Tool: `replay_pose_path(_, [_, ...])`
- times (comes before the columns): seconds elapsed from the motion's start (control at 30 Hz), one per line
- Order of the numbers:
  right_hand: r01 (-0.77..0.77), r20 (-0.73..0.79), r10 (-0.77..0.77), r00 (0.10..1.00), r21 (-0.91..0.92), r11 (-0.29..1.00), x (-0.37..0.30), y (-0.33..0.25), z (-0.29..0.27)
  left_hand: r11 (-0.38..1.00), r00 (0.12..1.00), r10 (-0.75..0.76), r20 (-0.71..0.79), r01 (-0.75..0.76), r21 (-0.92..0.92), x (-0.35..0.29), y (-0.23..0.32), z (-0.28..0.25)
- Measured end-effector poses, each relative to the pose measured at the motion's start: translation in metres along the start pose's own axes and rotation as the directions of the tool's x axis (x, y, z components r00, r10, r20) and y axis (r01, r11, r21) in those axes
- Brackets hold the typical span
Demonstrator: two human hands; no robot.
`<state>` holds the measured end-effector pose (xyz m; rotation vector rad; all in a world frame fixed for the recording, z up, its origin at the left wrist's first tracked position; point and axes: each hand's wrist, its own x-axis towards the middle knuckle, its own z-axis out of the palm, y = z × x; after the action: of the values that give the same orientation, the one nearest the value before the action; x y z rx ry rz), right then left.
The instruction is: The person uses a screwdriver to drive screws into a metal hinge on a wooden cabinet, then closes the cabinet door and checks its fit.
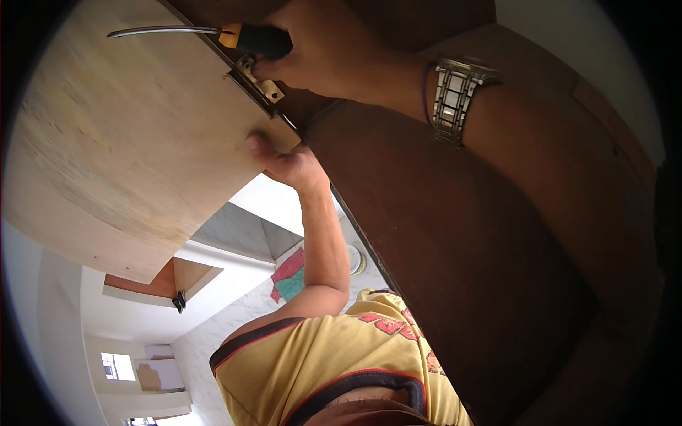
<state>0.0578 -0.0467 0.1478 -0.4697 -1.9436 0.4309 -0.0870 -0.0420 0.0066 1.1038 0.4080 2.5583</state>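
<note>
My right hand (pixel 302 53), a watch on its wrist, is closed round the black and orange handle of a screwdriver (pixel 264 41). The metal shaft points left across a pale wooden panel (pixel 135 135). Just below the handle, a fingertip touches a metal hinge (pixel 272 91) at the seam between this panel and a dark brown board (pixel 398 213). My left hand (pixel 295 165) grips the pale panel by its edge, below the hinge. Its thumb is slightly blurred against the panel face, while the other fingers are mostly hidden.
The dark board fills much of the right side, beside my right arm. Beyond the pale panel are a white ledge with an orange-brown recess (pixel 145 279) and a marble-patterned floor (pixel 213 319). Pink and teal cloths (pixel 290 280) lie near a round container (pixel 356 260).
</note>
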Motion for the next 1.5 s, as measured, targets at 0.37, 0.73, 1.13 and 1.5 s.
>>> replay_pose_path(0.37, [0.101, -0.056, -0.101, 0.993, -0.001, 0.995, 0.007, 0.014, 0.014, 0.958, 0.981, 0.176, 0.081, -0.19, 0.214, 0.008, -0.017, -0.035])
replay_pose_path(0.73, [-0.027, 0.084, 0.014, 0.996, 0.156, 0.987, 0.003, 0.0, 0.006, 0.984, 0.981, 0.163, 0.101, -0.169, 0.059, 0.013, -0.014, -0.04])
replay_pose_path(1.13, [0.1, -0.091, -0.101, 0.991, -0.015, 0.995, 0.021, 0.021, 0.04, 0.927, 0.958, 0.28, 0.065, -0.287, 0.241, 0.026, -0.026, -0.058])
replay_pose_path(1.5, [0.045, -0.045, -0.046, 0.998, -0.013, 0.999, 0.012, 0.014, 0.026, 0.996, 0.992, 0.089, 0.087, -0.086, -0.036, 0.02, -0.014, -0.05])
